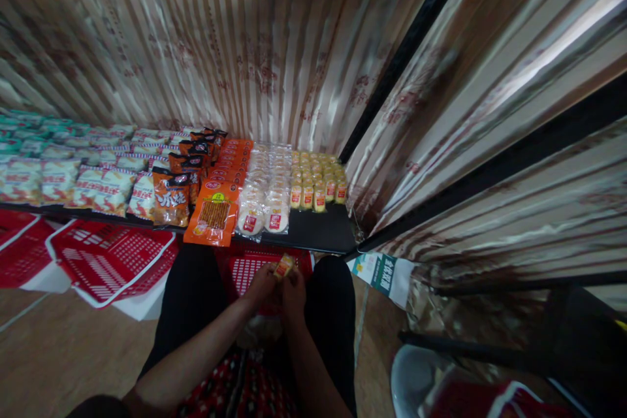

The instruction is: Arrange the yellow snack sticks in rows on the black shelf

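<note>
Between my knees, my left hand (263, 282) and my right hand (294, 287) both grip a small yellow snack packet (284, 266) with a red label. The fingers of both hands are closed at its edges. Under the hands is a red plastic basket (245, 266), partly hidden by my arms. Ahead on the black shelf (318, 228) stand rows of like yellow packets (318, 192). To their left lie clear-wrapped round white cakes (264, 209) with red labels, then orange snack bags (213, 212).
Dark orange bags (170, 199) and white snack bags (100, 189) fill the shelf's left part. Another red basket (112, 258) sits below on the tiled floor (59, 353). A striped curtain (235, 32) hangs behind, with black metal bars (401, 59) at right. A pale basin (411, 379) is lower right.
</note>
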The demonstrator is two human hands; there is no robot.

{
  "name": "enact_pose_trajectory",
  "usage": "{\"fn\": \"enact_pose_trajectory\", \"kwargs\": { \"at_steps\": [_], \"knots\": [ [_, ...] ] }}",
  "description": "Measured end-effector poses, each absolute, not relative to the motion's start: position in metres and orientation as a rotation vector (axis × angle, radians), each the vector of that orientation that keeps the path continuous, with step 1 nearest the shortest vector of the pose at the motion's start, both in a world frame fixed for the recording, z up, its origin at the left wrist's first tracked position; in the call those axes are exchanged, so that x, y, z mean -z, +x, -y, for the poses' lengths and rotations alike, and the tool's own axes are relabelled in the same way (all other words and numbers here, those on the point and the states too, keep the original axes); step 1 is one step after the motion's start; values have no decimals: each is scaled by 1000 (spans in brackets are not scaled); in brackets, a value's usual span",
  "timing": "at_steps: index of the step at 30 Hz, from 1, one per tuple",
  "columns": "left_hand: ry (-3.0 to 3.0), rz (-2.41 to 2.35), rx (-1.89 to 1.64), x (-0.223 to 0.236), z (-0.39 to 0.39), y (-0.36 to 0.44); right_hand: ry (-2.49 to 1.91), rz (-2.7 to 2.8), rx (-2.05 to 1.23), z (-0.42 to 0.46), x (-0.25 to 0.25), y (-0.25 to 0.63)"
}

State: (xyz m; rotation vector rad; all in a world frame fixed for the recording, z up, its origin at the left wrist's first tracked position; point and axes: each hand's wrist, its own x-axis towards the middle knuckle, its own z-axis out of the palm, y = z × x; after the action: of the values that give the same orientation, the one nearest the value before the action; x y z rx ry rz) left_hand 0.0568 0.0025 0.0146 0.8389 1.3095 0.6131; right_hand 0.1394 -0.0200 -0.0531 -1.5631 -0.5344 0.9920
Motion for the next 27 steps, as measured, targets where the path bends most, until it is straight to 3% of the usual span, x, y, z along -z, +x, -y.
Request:
{"fn": "enact_pose_trajectory", "kwargs": {
  "at_steps": [27],
  "knots": [
    [1135,-1369,-589,-29,-7,80,-1549,570,-902,32,-6,174]
  ]
}}
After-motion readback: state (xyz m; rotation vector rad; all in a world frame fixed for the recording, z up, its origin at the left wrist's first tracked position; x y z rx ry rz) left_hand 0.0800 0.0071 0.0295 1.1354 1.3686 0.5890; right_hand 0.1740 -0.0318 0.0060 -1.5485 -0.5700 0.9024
